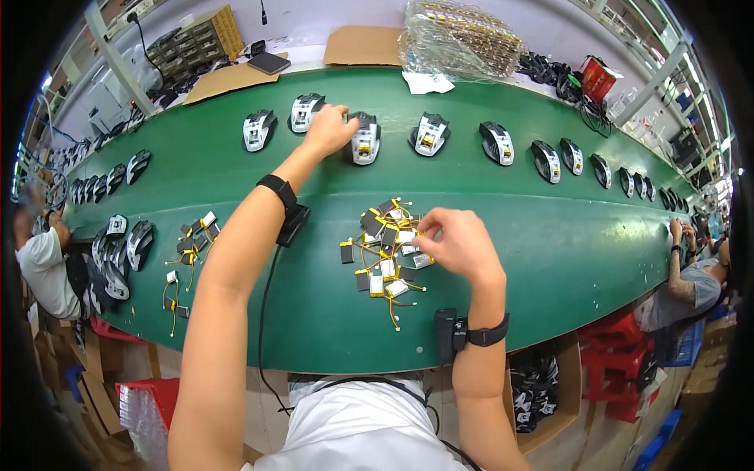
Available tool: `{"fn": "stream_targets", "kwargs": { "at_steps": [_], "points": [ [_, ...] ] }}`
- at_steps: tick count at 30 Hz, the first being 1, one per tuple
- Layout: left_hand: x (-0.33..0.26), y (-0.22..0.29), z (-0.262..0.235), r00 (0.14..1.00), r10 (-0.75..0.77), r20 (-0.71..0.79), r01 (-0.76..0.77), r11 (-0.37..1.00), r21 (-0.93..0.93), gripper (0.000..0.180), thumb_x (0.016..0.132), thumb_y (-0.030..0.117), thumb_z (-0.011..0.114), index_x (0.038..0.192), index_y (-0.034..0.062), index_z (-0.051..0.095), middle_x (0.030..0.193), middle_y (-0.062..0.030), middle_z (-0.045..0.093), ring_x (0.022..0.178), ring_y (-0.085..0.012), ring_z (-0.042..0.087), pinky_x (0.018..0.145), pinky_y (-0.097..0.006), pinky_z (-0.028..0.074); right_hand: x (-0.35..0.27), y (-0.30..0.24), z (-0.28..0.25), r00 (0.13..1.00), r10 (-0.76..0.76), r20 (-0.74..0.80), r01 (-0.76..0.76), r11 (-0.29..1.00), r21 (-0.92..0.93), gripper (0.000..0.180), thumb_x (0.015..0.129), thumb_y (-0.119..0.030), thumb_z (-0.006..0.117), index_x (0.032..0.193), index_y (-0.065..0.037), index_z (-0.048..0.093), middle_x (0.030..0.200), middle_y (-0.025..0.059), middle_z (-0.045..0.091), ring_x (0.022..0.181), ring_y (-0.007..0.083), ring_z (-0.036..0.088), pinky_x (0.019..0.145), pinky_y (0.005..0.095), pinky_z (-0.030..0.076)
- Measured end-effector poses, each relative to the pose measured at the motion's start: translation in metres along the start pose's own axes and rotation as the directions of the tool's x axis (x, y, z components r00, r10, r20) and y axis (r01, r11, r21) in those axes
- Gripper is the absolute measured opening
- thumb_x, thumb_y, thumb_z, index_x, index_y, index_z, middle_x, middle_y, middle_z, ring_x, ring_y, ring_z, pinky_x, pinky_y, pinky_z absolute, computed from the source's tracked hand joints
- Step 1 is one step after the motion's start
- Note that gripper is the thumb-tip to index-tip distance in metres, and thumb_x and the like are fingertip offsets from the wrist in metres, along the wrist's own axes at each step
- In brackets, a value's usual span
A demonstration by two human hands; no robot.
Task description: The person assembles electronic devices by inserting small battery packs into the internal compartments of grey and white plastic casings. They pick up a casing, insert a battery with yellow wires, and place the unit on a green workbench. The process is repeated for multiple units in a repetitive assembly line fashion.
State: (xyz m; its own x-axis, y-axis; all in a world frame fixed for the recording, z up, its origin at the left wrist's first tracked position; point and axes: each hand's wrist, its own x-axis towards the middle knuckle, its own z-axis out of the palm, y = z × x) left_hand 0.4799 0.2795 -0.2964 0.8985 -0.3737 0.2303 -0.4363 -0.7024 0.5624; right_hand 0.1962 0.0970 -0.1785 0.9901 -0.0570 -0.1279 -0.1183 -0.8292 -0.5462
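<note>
My left hand [331, 129] reaches far over the bench, its fingers curled against the left edge of a grey-and-black computer mouse shell [366, 140] that has a yellow-ended battery inside. Behind my wrist lies a second mouse shell [305, 115], with no yellow showing in it. At the right edge of a loose pile of small silver-and-black batteries [385, 235] with thin wires, my right hand [459, 242] has thumb and forefinger pinched together. What they hold, if anything, cannot be made out. A smaller group of batteries [188, 245] lies to the left.
More mouse shells [430, 135] stand in a row along the green bench [550, 235]. Stacked shells [114, 259] sit at the left. Behind are cardboard [363, 45] and a plastic-wrapped bundle [459, 43]. A cable [263, 314] hangs over the front edge. Other people sit at both sides.
</note>
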Motion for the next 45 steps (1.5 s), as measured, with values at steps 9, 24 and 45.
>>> {"fn": "stream_targets", "kwargs": {
  "at_steps": [9,24,45],
  "points": [
    [0.027,-0.011,-0.012,0.808,-0.561,-0.182,0.590,0.767,0.252,0.091,0.079,0.058,0.072,0.140,0.0001,0.036,0.140,-0.0235,0.046,0.130,-0.0405,0.045,0.103,-0.053,0.041,0.009,0.008,0.021,0.993,0.119,0.007,-0.118,0.990,-0.080,0.023,0.074,-0.027,0.079,0.080,-0.005,0.074,0.073,0.0082,0.072,0.067,0.0245,0.070,0.066,0.0350,0.055],
    [-0.111,0.055,-0.135,0.919,-0.271,0.286,0.348,0.217,-0.912,0.042,0.090,0.037,0.065,0.111,0.0011,0.058,0.088,-0.0075,0.066,0.074,-0.0167,0.063,0.069,-0.033,0.053,0.013,-0.004,0.022,0.997,-0.048,0.059,-0.036,0.394,0.918,0.013,0.093,-0.012,0.068,0.095,0.001,0.065,0.089,0.0074,0.070,0.079,0.0103,0.066,0.075,0.0258,0.054],
    [-0.250,0.068,-0.120,0.958,-0.099,0.270,0.234,-0.274,-0.933,0.054,0.089,0.029,0.061,0.134,0.0025,0.048,0.127,-0.0236,0.060,0.114,-0.0365,0.062,0.100,-0.047,0.050,-0.017,-0.074,0.079,0.959,-0.182,0.215,-0.114,0.448,0.887,0.012,0.095,-0.012,0.064,0.097,0.000,0.064,0.083,-0.0020,0.061,0.070,0.0028,0.050,0.063,0.0188,0.040]
  ]
}}
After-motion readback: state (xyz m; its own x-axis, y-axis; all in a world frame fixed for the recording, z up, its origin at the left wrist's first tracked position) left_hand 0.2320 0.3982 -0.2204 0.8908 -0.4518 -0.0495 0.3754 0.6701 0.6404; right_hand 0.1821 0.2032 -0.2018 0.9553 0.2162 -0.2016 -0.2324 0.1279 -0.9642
